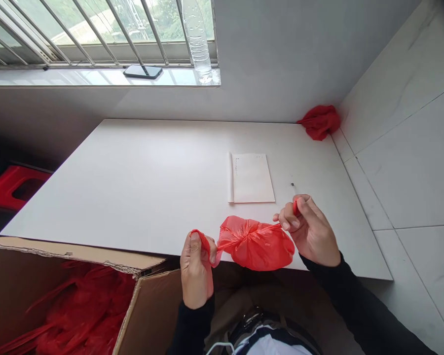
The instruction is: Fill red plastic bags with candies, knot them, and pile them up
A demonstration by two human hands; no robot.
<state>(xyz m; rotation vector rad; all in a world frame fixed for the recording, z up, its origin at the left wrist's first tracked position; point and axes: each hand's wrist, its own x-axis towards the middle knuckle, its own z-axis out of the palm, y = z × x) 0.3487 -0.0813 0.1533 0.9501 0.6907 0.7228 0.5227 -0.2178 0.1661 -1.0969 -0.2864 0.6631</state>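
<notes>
"Red, see-through plastic bag [262, 249], plump and creased: where is it?"

"Between the two hands, at the near edge of the white, flat-topped desk [159, 172]. Whether it touches the surface, I can't tell."

"And each grip?"

"The left hand [198, 268] has its thumb and fingers closed on one twisted end of the bag. The right hand [311, 229] pinches the opposite end, a bit of red showing at its fingertips."

"What lies near them?"

"Just beyond the bag, a white paper notepad [252, 178] with small writing on its page. Near the right hand, a thin, pale stick with a dark end [292, 185], partly hidden."

"Anything farther off?"

"A crumpled red bundle [320, 122] at the far right corner, and a brown cardboard box [148, 310] at the near left, with red plastic heaped inside."
</notes>
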